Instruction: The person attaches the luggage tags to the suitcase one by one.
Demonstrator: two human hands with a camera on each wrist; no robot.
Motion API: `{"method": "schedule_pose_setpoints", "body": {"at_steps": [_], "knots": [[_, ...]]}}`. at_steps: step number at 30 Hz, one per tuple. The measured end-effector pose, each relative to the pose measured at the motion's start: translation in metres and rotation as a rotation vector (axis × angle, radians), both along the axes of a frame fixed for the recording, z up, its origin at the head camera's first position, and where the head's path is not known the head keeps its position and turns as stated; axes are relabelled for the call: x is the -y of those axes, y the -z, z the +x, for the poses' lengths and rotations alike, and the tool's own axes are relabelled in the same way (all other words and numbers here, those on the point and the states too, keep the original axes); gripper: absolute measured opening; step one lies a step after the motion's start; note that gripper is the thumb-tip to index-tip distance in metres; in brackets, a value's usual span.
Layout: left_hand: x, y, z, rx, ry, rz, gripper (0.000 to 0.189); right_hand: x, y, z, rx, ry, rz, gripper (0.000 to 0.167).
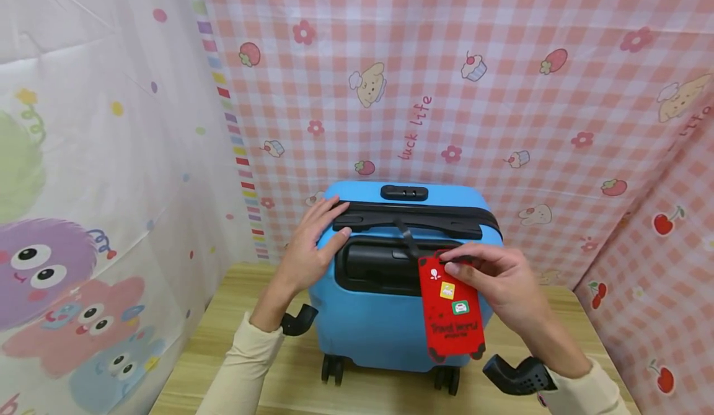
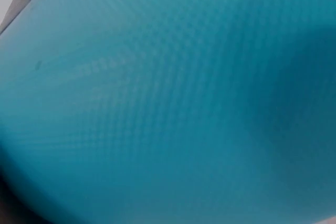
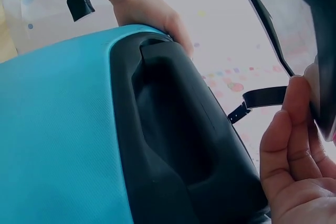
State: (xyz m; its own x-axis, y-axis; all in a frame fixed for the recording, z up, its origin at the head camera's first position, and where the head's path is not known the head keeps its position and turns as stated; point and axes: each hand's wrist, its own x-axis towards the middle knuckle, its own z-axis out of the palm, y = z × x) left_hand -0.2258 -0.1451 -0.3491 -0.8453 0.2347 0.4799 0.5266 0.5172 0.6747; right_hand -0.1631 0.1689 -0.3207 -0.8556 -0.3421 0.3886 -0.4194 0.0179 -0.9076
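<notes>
Pinching the red tag [image 1: 450,310], the right hand [image 1: 504,279] holds its long axis near-vertical, lettered end down

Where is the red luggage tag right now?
In the head view, the red luggage tag is right of centre, in front of the blue suitcase's right side, its upper edge pinched by the right hand.

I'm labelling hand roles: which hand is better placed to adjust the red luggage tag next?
Probably the right hand: it pinches the red luggage tag near its top, while the left hand rests at the blue suitcase's upper left corner, away from it.
</notes>
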Motion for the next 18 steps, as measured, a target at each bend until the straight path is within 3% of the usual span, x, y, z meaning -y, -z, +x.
{"method": "schedule_pose_setpoints", "body": {"at_steps": [18], "knots": [[-0.0005, -0.0017, 0.0002, -0.001, 0.003, 0.004, 0.051, 0.0079, -0.0017, 0.0005, 0.021, 0.014, 0.079, 0.019]]}}
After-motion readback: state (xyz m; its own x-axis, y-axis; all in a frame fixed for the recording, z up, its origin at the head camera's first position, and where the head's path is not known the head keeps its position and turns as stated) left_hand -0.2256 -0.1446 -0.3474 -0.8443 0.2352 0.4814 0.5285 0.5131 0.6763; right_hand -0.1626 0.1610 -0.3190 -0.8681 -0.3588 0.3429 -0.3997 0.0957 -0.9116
